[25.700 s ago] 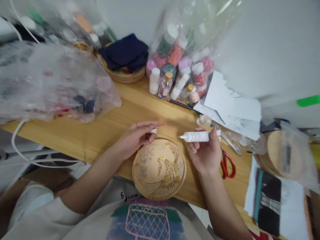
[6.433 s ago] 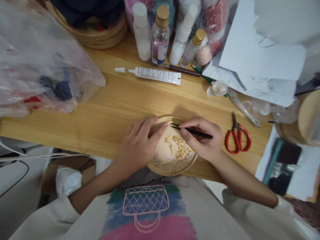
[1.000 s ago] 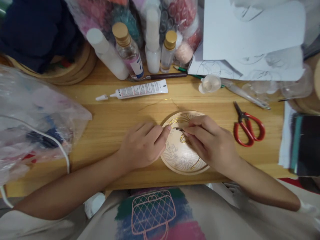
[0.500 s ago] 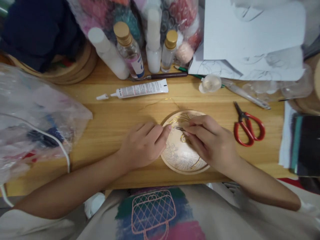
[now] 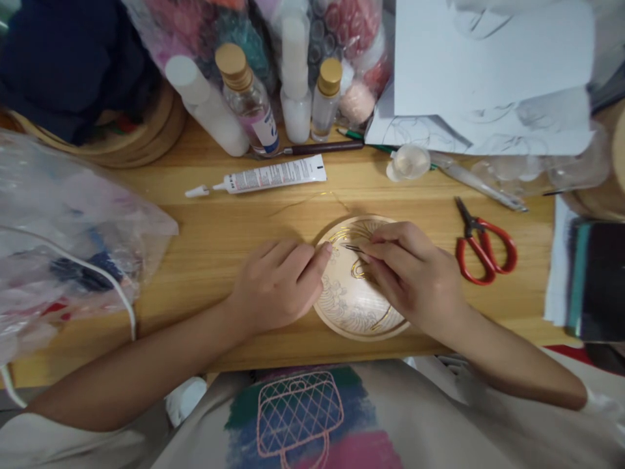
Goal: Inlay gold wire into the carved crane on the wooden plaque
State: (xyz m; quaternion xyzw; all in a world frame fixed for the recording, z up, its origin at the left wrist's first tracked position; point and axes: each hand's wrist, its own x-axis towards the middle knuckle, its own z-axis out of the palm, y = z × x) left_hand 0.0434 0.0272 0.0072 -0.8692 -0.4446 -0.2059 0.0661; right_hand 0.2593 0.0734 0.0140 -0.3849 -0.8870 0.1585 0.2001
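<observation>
A round wooden disc (image 5: 349,303) with drawn waves and gold wire outlines lies at the near edge of the wooden table (image 5: 215,228). My left hand (image 5: 278,283) rests curled on the disc's left rim, its fingertip pressing the edge. My right hand (image 5: 413,277) covers the disc's right side and pinches a thin dark pointed tool (image 5: 352,248), whose tip touches the gold wire near the top of the disc. A loose gold wire strand (image 5: 312,198) trails over the table behind the disc.
A white glue tube (image 5: 273,176) lies behind the disc, with several bottles (image 5: 249,104) further back. Red scissors (image 5: 481,247) sit to the right, white papers (image 5: 488,78) at back right, and a crumpled plastic bag (image 5: 73,228) at left.
Over the last second my right hand and the tool tip shifted slightly on the disc's upper part. Long before, my right hand held the glue tube, which now lies on the table.
</observation>
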